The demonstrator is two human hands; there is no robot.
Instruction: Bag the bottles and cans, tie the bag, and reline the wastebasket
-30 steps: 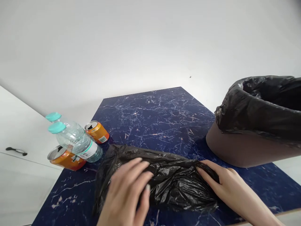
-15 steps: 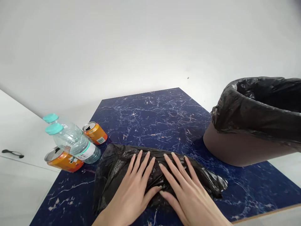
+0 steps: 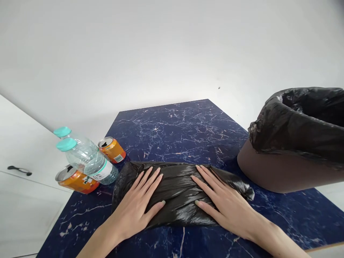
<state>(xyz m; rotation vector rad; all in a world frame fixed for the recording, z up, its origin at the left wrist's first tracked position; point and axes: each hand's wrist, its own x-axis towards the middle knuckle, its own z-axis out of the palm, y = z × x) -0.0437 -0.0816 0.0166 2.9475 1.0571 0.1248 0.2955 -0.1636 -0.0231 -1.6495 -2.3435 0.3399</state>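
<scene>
A crumpled black plastic bag (image 3: 177,186) lies flattened on the dark blue marble-patterned tabletop (image 3: 182,129). My left hand (image 3: 139,204) rests palm down on the bag's left half, fingers stretched out and slightly spread. My right hand (image 3: 220,200) lies flat on the bag's right half, fingers also extended. Both hands hold nothing and only press on the plastic. A twisted end of the bag sticks out to the right of my right hand.
A brown bin (image 3: 282,172) lined with a black bag (image 3: 301,122) stands at the right. At the left edge lie two clear bottles with teal caps (image 3: 88,157) and two orange cans, one nearer (image 3: 76,179) and one farther back (image 3: 113,149). A white cabinet with a dark handle (image 3: 19,170) is at far left.
My hands slid apart from the bag's middle toward its ends, smoothing it flatter. A second ago the left hand was curled on the bag and the right held its right end.
</scene>
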